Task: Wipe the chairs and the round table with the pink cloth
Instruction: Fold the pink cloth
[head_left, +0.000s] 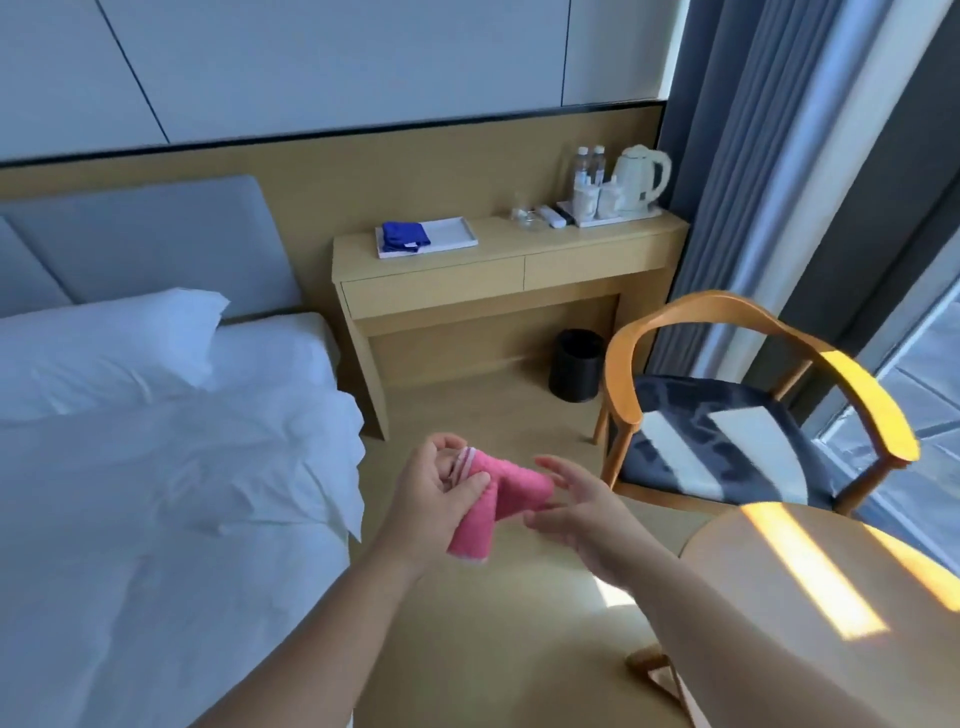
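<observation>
I hold a folded pink cloth (498, 499) in mid-air above the floor, in front of me. My left hand (431, 493) grips its left end, thumb curled over the fold. My right hand (571, 506) touches the cloth's right end with straight, spread fingers. A wooden armchair (727, 415) with a dark blue seat cushion stands to the right, by the window. The round wooden table (810, 587) sits at the lower right, partly behind my right forearm, with sunlight stripes across it.
A bed with white bedding (156, 467) fills the left. A wooden desk (498, 280) stands against the far wall with a tray, a kettle and bottles on it. A black bin (576, 371) sits under it. Grey curtains (753, 182) hang at the right.
</observation>
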